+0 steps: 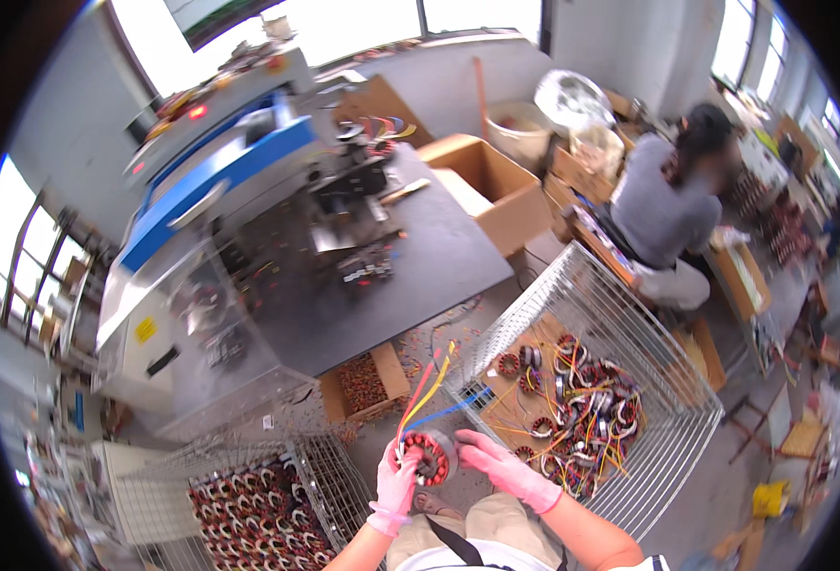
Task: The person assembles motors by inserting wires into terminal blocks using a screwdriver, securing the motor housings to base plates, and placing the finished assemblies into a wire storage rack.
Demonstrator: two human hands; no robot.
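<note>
A ring-shaped motor stator [442,449] with red-brown copper windings and a grey metal rim is in front of me, above my lap. My left hand [397,483], in a pink glove, is closed around its left side. Red, yellow and blue lead wires [427,392] stick up and away from the stator. My right hand [507,470], also pink-gloved, is beside the rim on the right, fingers stretched toward it; whether the fingertips touch is hard to tell.
To the right, a wire basket [672,376] holds a loose pile of wired stators. Another wire basket [320,466] at lower left has stators in rows. Ahead stands a dark worktable [410,276] with a blue-fronted machine [249,143]. A seated person [663,200] is beyond the right basket.
</note>
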